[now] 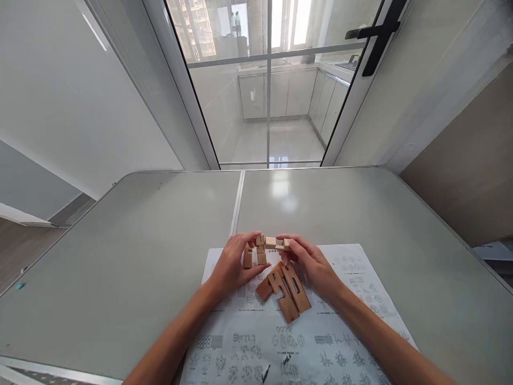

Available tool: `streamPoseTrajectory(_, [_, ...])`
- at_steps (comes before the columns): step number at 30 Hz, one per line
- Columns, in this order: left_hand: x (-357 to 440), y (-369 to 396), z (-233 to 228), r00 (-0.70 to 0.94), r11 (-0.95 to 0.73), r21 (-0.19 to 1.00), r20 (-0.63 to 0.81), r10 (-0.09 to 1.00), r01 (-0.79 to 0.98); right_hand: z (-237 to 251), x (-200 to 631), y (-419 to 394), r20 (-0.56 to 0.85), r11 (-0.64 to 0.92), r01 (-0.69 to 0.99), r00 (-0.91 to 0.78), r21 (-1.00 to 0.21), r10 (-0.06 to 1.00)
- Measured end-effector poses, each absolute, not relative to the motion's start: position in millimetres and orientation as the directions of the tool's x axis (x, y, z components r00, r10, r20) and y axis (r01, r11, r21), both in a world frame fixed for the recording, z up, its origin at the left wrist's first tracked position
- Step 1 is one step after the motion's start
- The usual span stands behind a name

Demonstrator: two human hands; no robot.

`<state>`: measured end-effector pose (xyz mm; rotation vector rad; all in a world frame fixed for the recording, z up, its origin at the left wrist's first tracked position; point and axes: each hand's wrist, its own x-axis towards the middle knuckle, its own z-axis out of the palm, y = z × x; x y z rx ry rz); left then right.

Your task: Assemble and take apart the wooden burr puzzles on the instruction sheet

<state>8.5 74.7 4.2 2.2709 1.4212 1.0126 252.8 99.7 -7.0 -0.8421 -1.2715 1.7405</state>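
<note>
Both hands grip wooden puzzle pieces: left hand [234, 264] pinches the notched uprights [256, 251], right hand [310, 264] the crossbar [276, 243]. Light and rigid, they seem best held by their ends. Three loose notched blocks [285, 289] lie near on the instruction sheet [352, 278].

Grey folding table [120, 256] carried centre seam. Printed diagram sheet [288, 342] lay at near edge. Glass sliding door [268, 80] stood behind, black handle [377, 35] at right. White cabinets [280, 93] showed beyond glass.

Wooden pieces [285, 289] on sheet [280, 342]

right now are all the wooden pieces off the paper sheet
No, several loose wooden pieces lie on the paper sheet below both hands.
</note>
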Motion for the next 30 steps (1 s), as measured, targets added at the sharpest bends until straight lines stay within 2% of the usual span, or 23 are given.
streamPoseTrajectory(6, [9.8, 73.9, 0.6, 0.21, -0.417, 0.612, 0.383, 0.9, 0.672, -7.0, 250.6, 98.6, -0.056, -0.113, -0.108, -0.435, -0.988, 0.898])
streamPoseTrajectory(10, [12.1, 73.2, 1.3, 0.209, -0.392, 0.639, 0.344, 0.915, 0.662, -6.0, 246.5, 96.1, -0.048, -0.106, -0.12, -0.409, -0.987, 0.911])
streamPoseTrajectory(14, [14.3, 72.6, 3.3, 0.215, -0.385, 0.67, 0.325, 0.921, 0.635, -6.2, 243.7, 95.6, 0.024, -0.039, -0.155, -0.385, -0.987, 0.923])
streamPoseTrajectory(20, [16.6, 71.6, 4.4, 0.215, -0.36, 0.693, 0.29, 0.932, 0.625, -4.9, 242.5, 92.7, 0.205, 0.179, -0.106, -0.335, -0.978, 0.92])
streamPoseTrajectory(30, [16.3, 72.0, 7.3, 0.227, -0.342, 0.706, 0.256, 0.94, 0.62, -9.5, 241.9, 88.2, 0.284, 0.303, 0.012, -0.312, -0.953, 0.907])
